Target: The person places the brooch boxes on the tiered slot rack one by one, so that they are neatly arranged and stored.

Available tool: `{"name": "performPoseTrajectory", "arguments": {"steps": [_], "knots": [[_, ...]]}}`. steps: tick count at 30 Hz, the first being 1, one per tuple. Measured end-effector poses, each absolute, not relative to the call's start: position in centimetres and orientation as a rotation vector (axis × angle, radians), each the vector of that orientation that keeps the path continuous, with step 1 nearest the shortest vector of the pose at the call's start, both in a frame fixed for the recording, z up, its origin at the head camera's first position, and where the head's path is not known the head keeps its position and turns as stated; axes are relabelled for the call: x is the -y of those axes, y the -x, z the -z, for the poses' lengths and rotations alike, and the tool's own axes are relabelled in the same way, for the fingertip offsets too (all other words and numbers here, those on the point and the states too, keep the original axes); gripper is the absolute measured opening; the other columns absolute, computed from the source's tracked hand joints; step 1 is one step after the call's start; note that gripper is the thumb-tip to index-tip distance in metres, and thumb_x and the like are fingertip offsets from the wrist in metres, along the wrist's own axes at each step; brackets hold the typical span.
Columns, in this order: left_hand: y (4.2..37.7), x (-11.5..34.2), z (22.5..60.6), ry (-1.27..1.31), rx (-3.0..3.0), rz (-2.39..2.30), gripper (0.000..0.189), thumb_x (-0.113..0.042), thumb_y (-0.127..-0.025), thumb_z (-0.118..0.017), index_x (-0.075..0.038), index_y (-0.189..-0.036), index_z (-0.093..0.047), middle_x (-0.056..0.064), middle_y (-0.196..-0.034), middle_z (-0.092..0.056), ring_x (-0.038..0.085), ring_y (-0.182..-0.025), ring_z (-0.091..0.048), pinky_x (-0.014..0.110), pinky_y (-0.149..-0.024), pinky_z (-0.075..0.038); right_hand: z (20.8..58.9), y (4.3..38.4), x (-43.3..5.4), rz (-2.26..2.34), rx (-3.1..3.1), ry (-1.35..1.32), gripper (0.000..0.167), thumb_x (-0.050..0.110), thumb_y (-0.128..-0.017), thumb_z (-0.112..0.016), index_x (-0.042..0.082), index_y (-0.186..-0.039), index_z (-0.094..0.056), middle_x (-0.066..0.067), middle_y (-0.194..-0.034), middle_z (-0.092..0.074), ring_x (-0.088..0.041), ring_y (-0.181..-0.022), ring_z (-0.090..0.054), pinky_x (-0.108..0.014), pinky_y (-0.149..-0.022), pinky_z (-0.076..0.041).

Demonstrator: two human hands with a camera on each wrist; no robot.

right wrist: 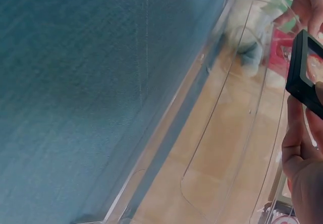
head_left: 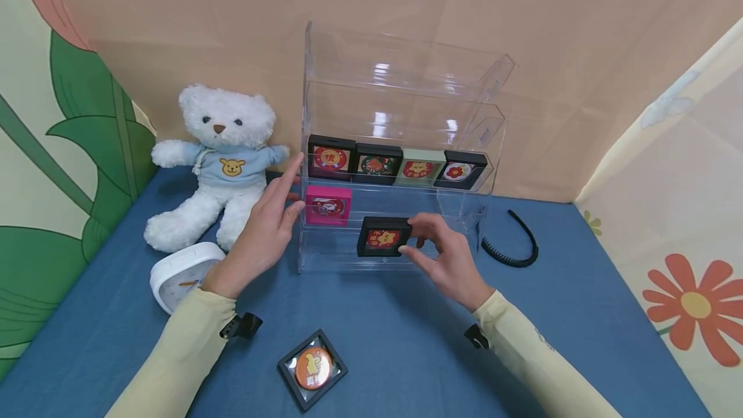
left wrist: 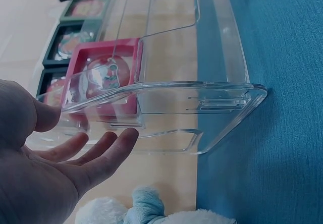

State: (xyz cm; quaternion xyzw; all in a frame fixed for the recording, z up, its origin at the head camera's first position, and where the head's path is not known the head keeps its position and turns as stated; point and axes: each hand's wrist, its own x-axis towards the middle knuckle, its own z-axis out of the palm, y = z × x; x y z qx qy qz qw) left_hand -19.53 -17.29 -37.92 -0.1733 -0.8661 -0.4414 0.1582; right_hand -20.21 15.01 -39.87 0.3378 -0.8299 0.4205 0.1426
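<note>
My right hand (head_left: pixel 444 260) pinches a small black display frame (head_left: pixel 383 237) by its right edge, in front of the lower part of a clear tiered display rack (head_left: pixel 400 92). A red and gold piece shows inside that frame. At the rack's left side my left hand (head_left: pixel 264 231) has its fingers straight, with the fingertips at the clear side panel. In the left wrist view, thumb and fingers (left wrist: pixel 101 163) lie on either side of that panel's edge; whether they touch it I cannot tell. Just right of this hand, a pink frame (head_left: pixel 328 205) stands on a lower tier.
Two black frames (head_left: pixel 331 157), a pale green frame (head_left: pixel 419 167) and another black frame (head_left: pixel 461 170) fill the tier above. A white teddy bear (head_left: pixel 217 166) and a white clock (head_left: pixel 182 276) stand left. A coiled black cord (head_left: pixel 516 257) lies right, a diamond-turned frame (head_left: pixel 312 369) in front.
</note>
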Motion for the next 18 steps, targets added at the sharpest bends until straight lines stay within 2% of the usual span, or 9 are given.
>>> {"name": "performPoseTrajectory", "arguments": {"steps": [6, 12, 18], "knots": [[19.6, 17.4, 38.0, 0.489, 2.487, 1.271, 0.076, -0.005, -0.105, -0.050, -0.031, -0.164, -0.010, 0.019, -0.154, -0.035, 0.039, -0.128, -0.048, 0.061, -0.096, -0.048, 39.4, 20.9, -14.4, -1.216, 2.341, -0.939, 0.053, -0.001, -0.084, -0.081, 0.012, -0.128, -0.054, -0.007, -0.117, -0.069, -0.021, -0.097, -0.070, -0.046, -0.089, -0.057], [19.5, 17.4, 37.9, 0.489, 2.493, 1.279, 0.075, -0.005, -0.106, -0.049, -0.029, -0.165, -0.010, 0.020, -0.153, -0.036, 0.041, -0.127, -0.049, 0.062, -0.096, -0.048, 39.0, 21.6, -14.1, -1.196, 2.321, -0.904, 0.052, -0.001, -0.085, -0.080, 0.010, -0.128, -0.053, -0.009, -0.118, -0.070, -0.018, -0.099, -0.070, -0.045, -0.092, -0.056], [19.5, 17.3, 37.9, 0.490, 2.490, 1.285, 0.075, -0.005, -0.106, -0.049, -0.030, -0.165, -0.010, 0.021, -0.151, -0.038, 0.040, -0.126, -0.050, 0.061, -0.095, -0.048, 38.7, 22.0, -13.7, -1.170, 2.327, -0.837, 0.052, 0.000, -0.085, -0.080, 0.009, -0.128, -0.052, -0.011, -0.119, -0.069, -0.024, -0.097, -0.070, -0.047, -0.089, -0.057]]}}
